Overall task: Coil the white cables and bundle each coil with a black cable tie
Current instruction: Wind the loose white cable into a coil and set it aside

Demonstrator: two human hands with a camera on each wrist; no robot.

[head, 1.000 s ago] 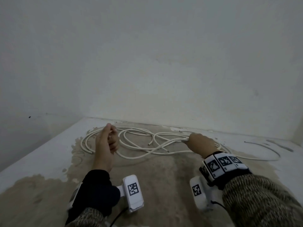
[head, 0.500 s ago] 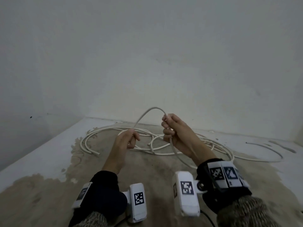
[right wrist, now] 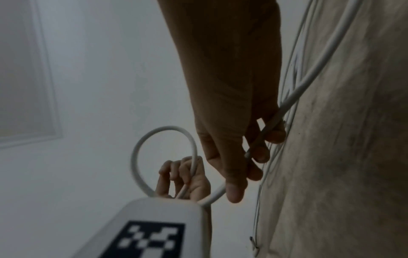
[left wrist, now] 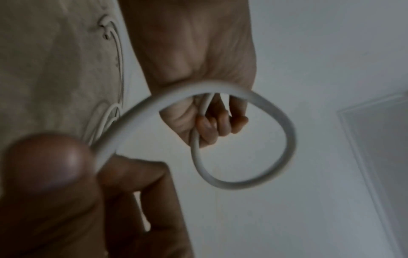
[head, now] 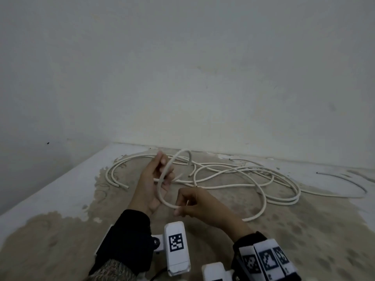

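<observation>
Several white cables [head: 263, 179] lie in loose tangled loops on the stained surface [head: 60, 240]. My left hand [head: 154, 179] is raised above them and grips one white cable, which is bent into a small loop [head: 160, 191]. In the left wrist view its curled fingers [left wrist: 212, 125] hold the strands where the loop [left wrist: 287, 139] closes. My right hand [head: 190, 205] pinches the same cable at the loop's lower end, close to the left wrist. In the right wrist view its fingers [right wrist: 260, 144] clamp the cable running off to the pile, with the left hand [right wrist: 183, 176] beyond.
A thin dark curved strand [head: 349, 181] lies at the far right of the surface. White walls [head: 203, 78] close off the back and the left. Loose cable ends [head: 121, 186] rest at the left of the pile. The left wrist camera [right wrist: 154, 227] sits just below my right hand.
A second ago both hands were low on the pile. They lifted one strand, and now the left hand holds it in a small loop while the right hand has dropped back toward me.
</observation>
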